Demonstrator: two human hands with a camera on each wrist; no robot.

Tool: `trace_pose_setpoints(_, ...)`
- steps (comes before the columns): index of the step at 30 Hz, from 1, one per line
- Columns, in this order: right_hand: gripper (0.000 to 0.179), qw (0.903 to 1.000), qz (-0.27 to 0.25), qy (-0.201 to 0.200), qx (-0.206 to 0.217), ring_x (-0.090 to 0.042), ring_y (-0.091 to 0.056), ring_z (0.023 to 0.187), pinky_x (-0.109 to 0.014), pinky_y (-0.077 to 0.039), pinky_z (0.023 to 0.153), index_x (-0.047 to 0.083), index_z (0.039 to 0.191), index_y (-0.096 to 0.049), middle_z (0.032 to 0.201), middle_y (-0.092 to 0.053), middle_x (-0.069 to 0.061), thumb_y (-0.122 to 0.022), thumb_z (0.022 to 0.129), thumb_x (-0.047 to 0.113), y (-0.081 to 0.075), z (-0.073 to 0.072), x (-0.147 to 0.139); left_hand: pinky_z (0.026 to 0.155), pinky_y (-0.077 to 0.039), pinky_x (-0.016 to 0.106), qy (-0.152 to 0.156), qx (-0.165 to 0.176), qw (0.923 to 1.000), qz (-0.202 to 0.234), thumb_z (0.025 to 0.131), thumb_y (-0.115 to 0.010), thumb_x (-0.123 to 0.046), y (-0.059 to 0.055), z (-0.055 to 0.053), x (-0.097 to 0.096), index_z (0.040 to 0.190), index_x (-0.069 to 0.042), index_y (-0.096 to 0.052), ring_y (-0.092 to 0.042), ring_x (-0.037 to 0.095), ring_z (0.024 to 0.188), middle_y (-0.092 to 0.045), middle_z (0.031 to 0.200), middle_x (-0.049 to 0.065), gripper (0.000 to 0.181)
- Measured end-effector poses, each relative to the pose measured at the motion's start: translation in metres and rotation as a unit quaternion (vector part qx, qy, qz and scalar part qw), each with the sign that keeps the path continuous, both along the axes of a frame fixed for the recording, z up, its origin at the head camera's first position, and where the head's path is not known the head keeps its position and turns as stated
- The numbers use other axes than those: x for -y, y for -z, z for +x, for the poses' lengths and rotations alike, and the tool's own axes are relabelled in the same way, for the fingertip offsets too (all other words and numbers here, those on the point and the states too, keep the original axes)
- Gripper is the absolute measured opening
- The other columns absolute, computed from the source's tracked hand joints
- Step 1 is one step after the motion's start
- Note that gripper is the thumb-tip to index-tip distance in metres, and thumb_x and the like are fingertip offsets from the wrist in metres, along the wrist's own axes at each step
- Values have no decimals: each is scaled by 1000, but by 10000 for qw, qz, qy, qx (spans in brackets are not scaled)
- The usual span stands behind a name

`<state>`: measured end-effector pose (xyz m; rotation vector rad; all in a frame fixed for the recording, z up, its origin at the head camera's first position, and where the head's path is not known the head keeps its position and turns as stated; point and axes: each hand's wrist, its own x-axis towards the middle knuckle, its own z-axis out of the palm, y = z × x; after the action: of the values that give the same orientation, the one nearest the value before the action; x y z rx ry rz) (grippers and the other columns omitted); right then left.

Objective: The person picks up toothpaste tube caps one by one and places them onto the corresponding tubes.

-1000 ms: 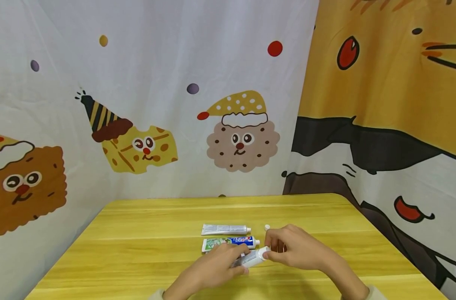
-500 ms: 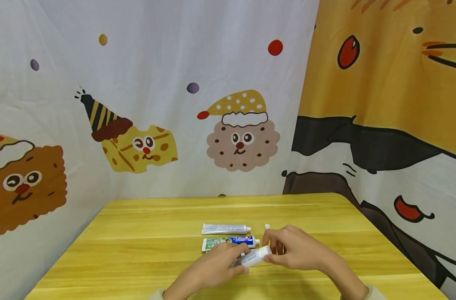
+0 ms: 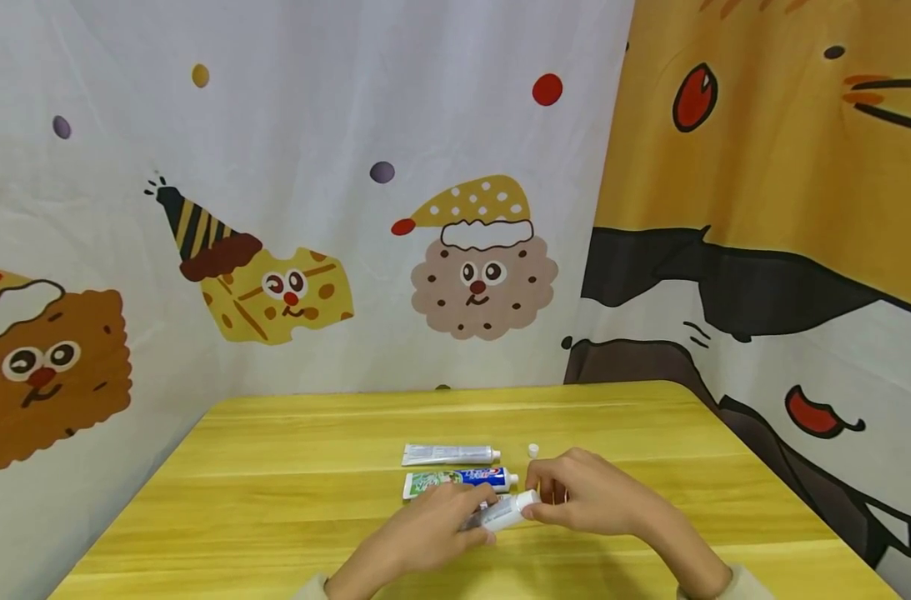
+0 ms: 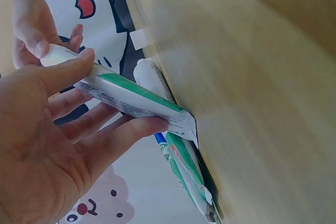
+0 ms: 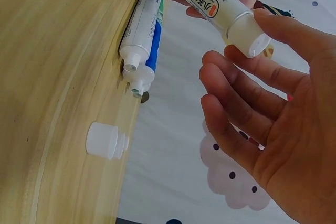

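My left hand (image 3: 443,525) holds a white toothpaste tube (image 4: 126,95) with a green stripe, thumb on one side and fingers on the other. The tube is raised at a slant, its capped end towards the right. At that end, the thumb and index finger of my right hand (image 3: 598,496) pinch the white cap (image 5: 249,35); the other fingers curve loosely below it. Beyond the hands lie a blue and green toothpaste tube (image 3: 463,482) and a silvery white tube (image 3: 447,455), both with bare nozzles. My left hand partly covers the nearer one.
A loose white cap (image 5: 102,140) stands on the wooden table (image 3: 297,467), right of the tubes' nozzles, with a smaller white piece (image 5: 122,142) behind it. A patterned cloth (image 3: 297,167) hangs past the table's far edge.
The fingers of my right hand have shifted slightly around the cap. My left hand keeps the tube in nearly the same spot, and the head view has tilted a little.
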<state>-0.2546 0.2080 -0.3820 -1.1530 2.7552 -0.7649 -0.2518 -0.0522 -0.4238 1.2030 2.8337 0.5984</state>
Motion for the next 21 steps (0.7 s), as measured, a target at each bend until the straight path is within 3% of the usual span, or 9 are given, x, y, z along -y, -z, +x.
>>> trace_pose_setpoints(6,19,10000,14,27,17,5,-54,64,-19,-48,59,27,96,-68,73,-62,20,-70,96,45,0,-1,0,66,-43,18,13,74,10000,42,95,-73,-39,0,-1,1,124,-22,-66,-50,-2,72,-68,98,-15,35)
trace_pose_setpoints(14,23,9998,-99,111,96,5,-58,66,-19,-51,62,26,108,-65,76,-64,20,-74,94,42,1,1,1,68,-44,18,35,90,9999,94,96,-72,-38,0,-1,2,123,-22,-67,-51,-2,74,-69,100,-14,32)
trace_pose_setpoints(21,17,9999,-83,123,35,5,-56,65,-19,-50,61,27,101,-65,75,-63,20,-74,95,40,0,1,2,67,-44,18,17,122,9999,89,96,-72,-38,-2,0,2,123,-22,-67,-51,-2,73,-69,100,-14,32)
